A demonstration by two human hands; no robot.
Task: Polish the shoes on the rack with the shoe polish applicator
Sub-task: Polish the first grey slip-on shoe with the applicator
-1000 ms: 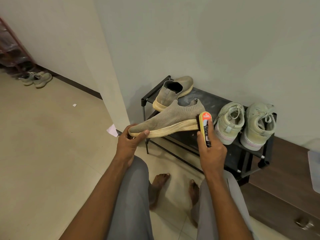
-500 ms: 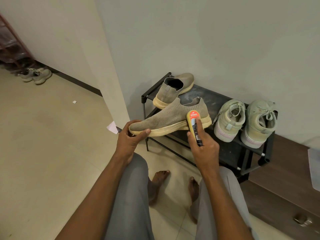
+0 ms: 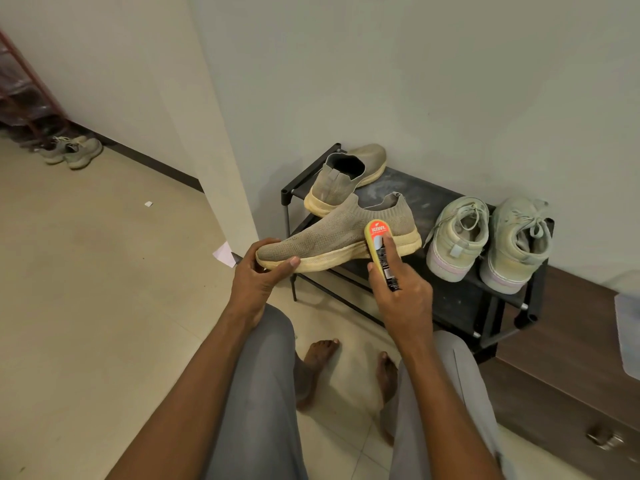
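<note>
Knit slip-on shoe (image 3: 332,233) looks light & floppy w/ stiffer sole, so left hand (image 3: 258,277) pinches toe/sole while right hand (image 3: 401,289) grips polish applicator (image 3: 381,249) vs heel side.

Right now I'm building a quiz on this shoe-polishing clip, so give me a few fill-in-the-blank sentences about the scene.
1. The left hand grips the held slip-on shoe at its ____ end.
2. The right hand presses the polish applicator against the shoe's ____ end.
3. On the black rack stand ____ shoes.
4. The two rightmost shoes close with ____.

Missing words: toe; heel; three; laces
</note>
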